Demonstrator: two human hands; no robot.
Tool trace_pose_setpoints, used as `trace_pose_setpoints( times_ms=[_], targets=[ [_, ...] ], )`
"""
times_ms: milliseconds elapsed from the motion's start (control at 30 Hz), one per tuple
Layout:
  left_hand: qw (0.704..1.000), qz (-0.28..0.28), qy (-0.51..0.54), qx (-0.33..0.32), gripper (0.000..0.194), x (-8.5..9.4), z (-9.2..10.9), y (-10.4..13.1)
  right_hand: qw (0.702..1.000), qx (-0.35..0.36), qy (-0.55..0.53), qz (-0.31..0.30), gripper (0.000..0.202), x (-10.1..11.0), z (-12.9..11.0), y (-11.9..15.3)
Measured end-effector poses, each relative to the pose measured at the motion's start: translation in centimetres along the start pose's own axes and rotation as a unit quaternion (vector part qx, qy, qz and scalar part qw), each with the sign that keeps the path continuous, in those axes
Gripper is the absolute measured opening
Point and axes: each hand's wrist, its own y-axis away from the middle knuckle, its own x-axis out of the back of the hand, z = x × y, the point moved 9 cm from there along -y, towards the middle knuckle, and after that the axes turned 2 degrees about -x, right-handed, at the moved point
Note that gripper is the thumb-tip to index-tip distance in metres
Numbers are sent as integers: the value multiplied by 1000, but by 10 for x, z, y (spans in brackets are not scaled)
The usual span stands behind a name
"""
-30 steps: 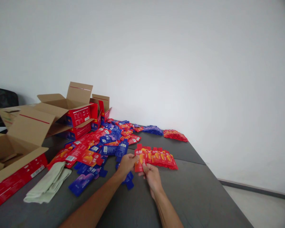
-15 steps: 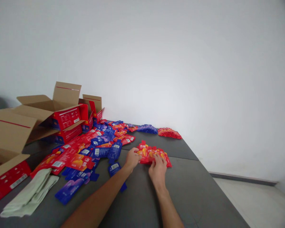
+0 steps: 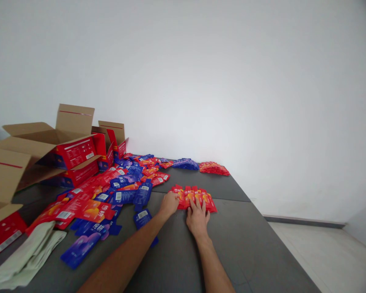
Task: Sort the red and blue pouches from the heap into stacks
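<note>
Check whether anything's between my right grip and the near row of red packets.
Nothing visible: your right grip rests with spread fingers on the near row of red packets. Your left grip is aside, at the row's left end.

The white characters "纯耕" head the row of red sachets [image 3: 188, 197] beneath your right hand [image 3: 198, 217], repeated from one overlapping pack to the next. To your left, the same pair reads at a slant on a loose red sachet [image 3: 93, 210] and, more faintly, on a blue sachet [image 3: 95, 230] beside it. Barcodes mark other packs, the stacked red carton [image 3: 79, 154] and the nearest carton [image 3: 6, 234]; their digits and the cartons' fine white print are too small for you to read.
</note>
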Motion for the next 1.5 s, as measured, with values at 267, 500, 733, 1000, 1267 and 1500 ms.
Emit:
trace_pose_setpoints(
  times_ms=[267,500,733,1000,1267,1500],
  targets=[
    [995,-16,-83,-57,31,-6,4,6,998,-28,37,-33,46,2,-3,2],
    [995,-16,-62,-71,35,-17,1,6,997,-33,56,-37,47,5,-7,3],
    [998,25,-47,-30,39,0,-17,17,998,7,55,5,45,19,-38,5],
    [992,64,-112,-1,41,49,-48,31,996,85,19,-16,44,3,-100,8],
    [979,82,-185,28,36,101,-98,64,977,182,-84,-69,37,-18,-189,21],
    [971,95,-217,31,37,152,-145,95,956,214,-161,-117,29,-45,-249,53]
  ],
)
